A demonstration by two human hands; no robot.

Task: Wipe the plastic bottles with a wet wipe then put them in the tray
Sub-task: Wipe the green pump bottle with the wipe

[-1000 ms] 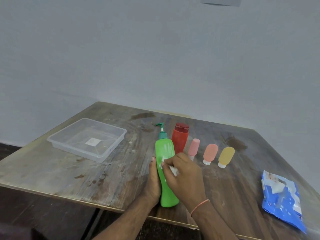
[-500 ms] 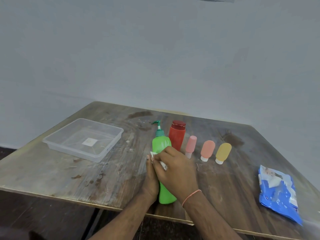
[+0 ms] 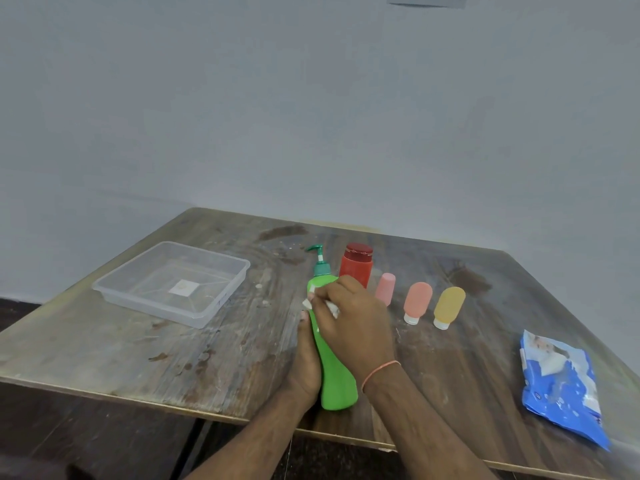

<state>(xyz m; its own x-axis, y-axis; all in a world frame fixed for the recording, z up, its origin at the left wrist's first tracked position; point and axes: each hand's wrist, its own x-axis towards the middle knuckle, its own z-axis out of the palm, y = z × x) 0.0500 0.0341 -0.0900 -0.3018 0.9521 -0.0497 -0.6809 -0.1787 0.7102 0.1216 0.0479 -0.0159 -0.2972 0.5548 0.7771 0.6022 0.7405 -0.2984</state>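
Bottle, tall green plastic with teal pump head (image 3: 333, 358): lies near the front edge of the worn wooden table (image 3: 221, 355), long axis running away from the person, pump pointing to the far side, spout to the left. Left hand (image 3: 306, 362) holds its lower body from the left side. Right hand (image 3: 353, 317) rests over the upper body, fingers pinching a crumpled white wet wipe (image 3: 320, 304) against the shoulder. Clear shallow plastic tray (image 3: 239, 271): to the left and slightly farther back, well apart; left hand nearer it.
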